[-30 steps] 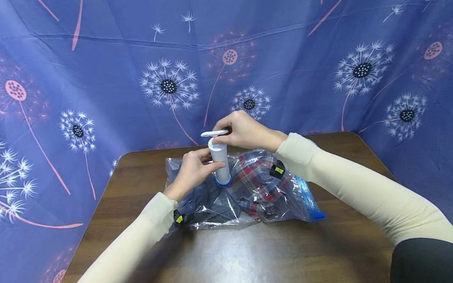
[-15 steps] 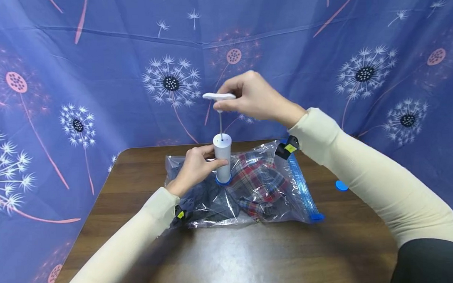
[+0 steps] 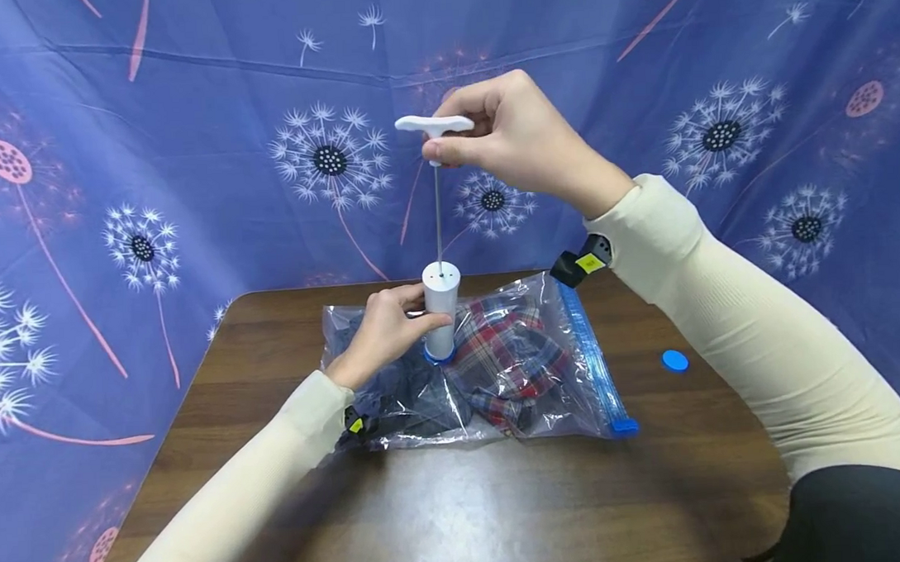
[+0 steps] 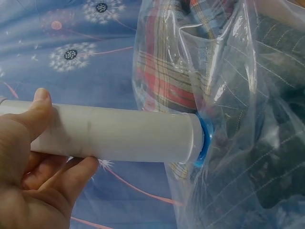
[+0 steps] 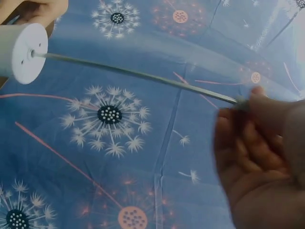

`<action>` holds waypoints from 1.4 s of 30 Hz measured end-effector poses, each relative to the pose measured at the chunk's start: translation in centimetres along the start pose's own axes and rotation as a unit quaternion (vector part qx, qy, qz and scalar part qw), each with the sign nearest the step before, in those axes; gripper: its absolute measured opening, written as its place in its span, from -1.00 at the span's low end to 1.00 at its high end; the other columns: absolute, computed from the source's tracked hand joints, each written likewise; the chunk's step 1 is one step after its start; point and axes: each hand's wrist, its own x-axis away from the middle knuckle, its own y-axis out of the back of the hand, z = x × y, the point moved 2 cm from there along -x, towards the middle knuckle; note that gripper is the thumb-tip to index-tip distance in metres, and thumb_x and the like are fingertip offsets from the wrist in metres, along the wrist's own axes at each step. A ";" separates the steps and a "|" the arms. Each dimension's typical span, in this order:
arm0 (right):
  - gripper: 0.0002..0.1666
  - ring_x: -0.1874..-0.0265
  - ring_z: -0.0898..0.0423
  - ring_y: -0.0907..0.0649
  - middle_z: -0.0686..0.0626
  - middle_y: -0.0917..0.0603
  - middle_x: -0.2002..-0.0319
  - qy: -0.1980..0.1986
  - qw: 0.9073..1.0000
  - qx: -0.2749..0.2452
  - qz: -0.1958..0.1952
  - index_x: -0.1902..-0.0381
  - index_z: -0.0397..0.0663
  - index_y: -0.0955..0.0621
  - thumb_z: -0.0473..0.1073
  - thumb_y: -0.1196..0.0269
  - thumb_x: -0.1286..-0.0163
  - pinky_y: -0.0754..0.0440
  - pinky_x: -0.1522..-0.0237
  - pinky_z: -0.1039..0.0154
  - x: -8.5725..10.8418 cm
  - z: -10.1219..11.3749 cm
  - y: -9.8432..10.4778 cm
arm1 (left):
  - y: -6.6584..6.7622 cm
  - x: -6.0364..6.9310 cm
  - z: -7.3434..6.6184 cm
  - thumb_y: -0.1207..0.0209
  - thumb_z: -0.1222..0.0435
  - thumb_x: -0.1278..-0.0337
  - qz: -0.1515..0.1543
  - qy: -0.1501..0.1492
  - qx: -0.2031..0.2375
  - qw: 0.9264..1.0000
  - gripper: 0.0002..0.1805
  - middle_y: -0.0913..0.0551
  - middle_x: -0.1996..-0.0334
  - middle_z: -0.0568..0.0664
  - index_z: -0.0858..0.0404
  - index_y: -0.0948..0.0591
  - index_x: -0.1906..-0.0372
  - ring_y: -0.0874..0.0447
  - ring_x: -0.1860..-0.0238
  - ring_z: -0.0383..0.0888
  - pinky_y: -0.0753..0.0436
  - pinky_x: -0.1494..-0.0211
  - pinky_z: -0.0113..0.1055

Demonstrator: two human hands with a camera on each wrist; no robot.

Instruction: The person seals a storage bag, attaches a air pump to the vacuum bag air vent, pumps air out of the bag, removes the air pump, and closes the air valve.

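A white hand pump (image 3: pixel 441 302) stands upright on the blue valve (image 3: pixel 439 357) of a clear vacuum storage bag (image 3: pixel 551 410). My left hand (image 3: pixel 381 331) grips the pump's barrel, thumb on the near side; the left wrist view shows the barrel (image 4: pixel 128 136) meeting the blue valve ring (image 4: pixel 206 138). High above, my right hand (image 3: pixel 519 134) pinches the white T-shaped handle (image 3: pixel 415 123) from the right. A long stretch of thin metal rod (image 3: pixel 439 215) shows between handle and barrel. Inside the bag lie a plaid garment (image 3: pixel 508 345) and dark striped clothing (image 3: pixel 417 402).
The bag lies on a brown wooden table (image 3: pixel 339 525), its blue zip seal (image 3: pixel 594 359) at the right end. A round blue cap (image 3: pixel 674 361) rests on the table to the right. Behind hangs a blue dandelion-print cloth (image 3: pixel 230 173).
My right hand has risen with the handle, drawing the rod far out of the barrel. My left hand still holds the barrel in about the same place. The blue cap has come into view.
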 end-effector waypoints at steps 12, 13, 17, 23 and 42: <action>-0.92 0.58 0.15 -0.48 0.04 -0.76 0.45 -0.020 0.983 0.054 0.174 0.29 0.02 -0.82 -0.11 -0.44 -0.37 -0.41 0.50 0.30 2.3 -4.1 -5.2 | 0.1 0.0 0.2 -0.52 0.18 -0.08 0.007 -0.010 0.001 1.000 -0.49 -0.80 -0.01 0.11 0.24 -0.73 -0.15 -0.83 0.00 -0.01 -0.81 0.02 -0.15; -0.91 0.57 0.16 -0.51 0.05 -0.77 0.44 -0.023 0.982 0.050 0.180 0.29 0.02 -0.82 -0.11 -0.45 -0.36 -0.45 0.48 0.30 2.6 -4.4 -5.7 | 0.1 0.1 0.3 -0.52 0.18 -0.09 0.008 -0.011 0.003 1.000 -0.49 -0.80 -0.01 0.11 0.23 -0.73 -0.16 -0.83 0.00 -0.01 -0.80 0.02 -0.14; -0.89 0.46 0.17 -0.66 0.05 -0.81 0.36 -0.026 0.982 0.035 0.182 0.27 -0.03 -0.81 -0.12 -0.46 -0.34 -0.63 0.34 0.25 3.6 -5.5 -7.7 | 0.2 0.2 0.6 -0.52 0.18 -0.07 0.004 -0.021 0.005 1.000 -0.48 -0.80 0.01 0.12 0.24 -0.73 -0.16 -0.82 0.00 0.00 -0.80 0.00 -0.09; -0.89 0.42 0.14 -0.69 0.06 -0.81 0.33 -0.035 0.987 0.021 0.158 0.24 -0.02 -0.81 -0.12 -0.45 -0.36 -0.65 0.30 0.22 4.2 -6.3 -8.7 | 0.3 0.3 0.8 -0.52 0.18 -0.06 -0.005 -0.034 0.004 0.999 -0.48 -0.81 0.01 0.12 0.25 -0.73 -0.16 -0.82 -0.01 0.00 -0.79 -0.02 -0.09; -0.78 0.38 0.24 -0.70 -0.11 -0.79 0.25 0.040 0.998 0.032 -0.042 0.04 -0.18 -0.74 -0.16 -0.29 -0.50 -0.52 0.33 0.42 0.3 1.2 0.6 | -0.2 0.6 1.0 -0.52 0.20 -0.08 -0.024 -0.017 0.011 1.000 -0.45 -0.78 -0.05 0.17 0.28 -0.70 -0.19 -0.81 -0.04 0.05 -0.78 -0.07 -0.02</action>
